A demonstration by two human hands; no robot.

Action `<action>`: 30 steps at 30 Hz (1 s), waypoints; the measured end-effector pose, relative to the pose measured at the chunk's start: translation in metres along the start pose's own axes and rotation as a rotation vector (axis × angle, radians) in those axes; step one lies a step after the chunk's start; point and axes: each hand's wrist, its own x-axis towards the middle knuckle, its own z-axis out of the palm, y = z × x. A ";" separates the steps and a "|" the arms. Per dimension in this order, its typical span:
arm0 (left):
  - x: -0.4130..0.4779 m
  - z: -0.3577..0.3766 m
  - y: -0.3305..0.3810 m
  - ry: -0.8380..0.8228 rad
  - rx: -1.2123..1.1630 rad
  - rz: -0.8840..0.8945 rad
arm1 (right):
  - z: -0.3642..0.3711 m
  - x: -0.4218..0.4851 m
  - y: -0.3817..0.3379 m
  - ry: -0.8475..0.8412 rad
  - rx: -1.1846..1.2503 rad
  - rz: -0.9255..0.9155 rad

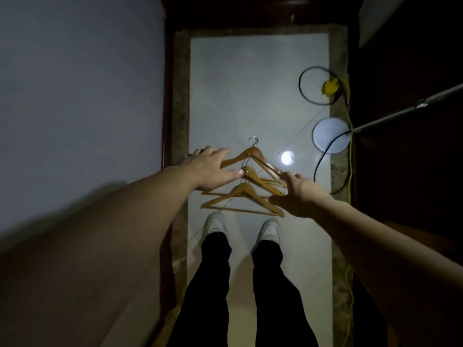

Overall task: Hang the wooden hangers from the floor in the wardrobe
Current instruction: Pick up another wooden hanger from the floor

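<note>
Three wooden hangers (241, 188) lie overlapped on the floor (250, 83), just at 12 o'clock from the shoes (216, 222), hooks pointing to 12. Left hand (210, 169) and right hand (300, 196) reach over them, fingers spread, holding nothing. They look light, stiff and maybe a bit slick, so I'd grab at the neck by the hook.

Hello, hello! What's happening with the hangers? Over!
Left hand and right hand open, holding nothing. Three wooden hangers lying on floor. Black cable off to the right.
</note>
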 end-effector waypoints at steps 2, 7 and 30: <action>0.028 0.023 -0.007 -0.030 -0.008 0.002 | 0.020 0.027 0.014 -0.006 0.027 0.024; 0.087 0.093 -0.027 -0.135 -0.043 0.024 | 0.077 0.090 0.035 -0.095 0.058 0.092; 0.350 0.329 -0.096 -0.186 -0.122 -0.061 | 0.294 0.354 0.128 -0.071 0.152 0.175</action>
